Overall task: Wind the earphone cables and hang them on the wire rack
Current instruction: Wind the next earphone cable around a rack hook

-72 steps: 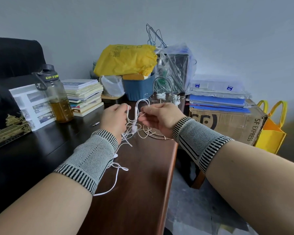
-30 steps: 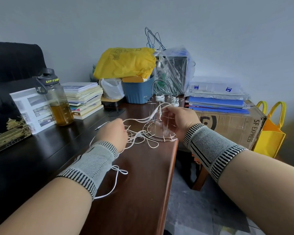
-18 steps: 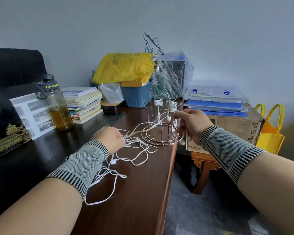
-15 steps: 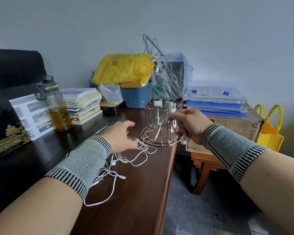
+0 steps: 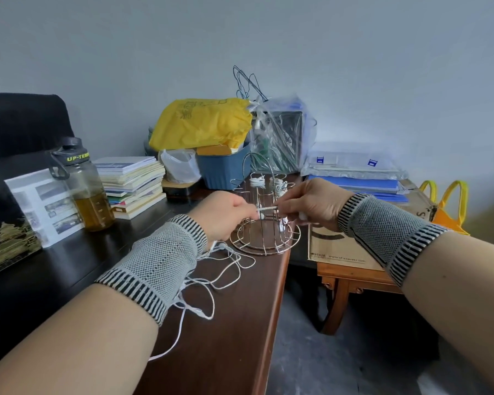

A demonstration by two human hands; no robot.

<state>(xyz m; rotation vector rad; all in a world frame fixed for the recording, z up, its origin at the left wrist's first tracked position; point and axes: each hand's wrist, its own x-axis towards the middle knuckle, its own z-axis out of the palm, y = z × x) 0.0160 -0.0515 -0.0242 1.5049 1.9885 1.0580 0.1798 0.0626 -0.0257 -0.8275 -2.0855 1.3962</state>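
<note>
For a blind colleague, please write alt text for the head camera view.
Both hands, left hand and right hand, pinch a short stretch of white earphone cable taut in front of a wire rack on a dark table. More cable lies loose below.

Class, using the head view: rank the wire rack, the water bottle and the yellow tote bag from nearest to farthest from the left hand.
From the left hand:
1. Wire rack, just to its right, by the fingertips.
2. Water bottle, to its left on the desk.
3. Yellow tote bag, far right, beyond the cardboard box.

white earphone cable (image 5: 223, 269): loose, tangled on desk | wire rack (image 5: 264, 223): upright
</note>
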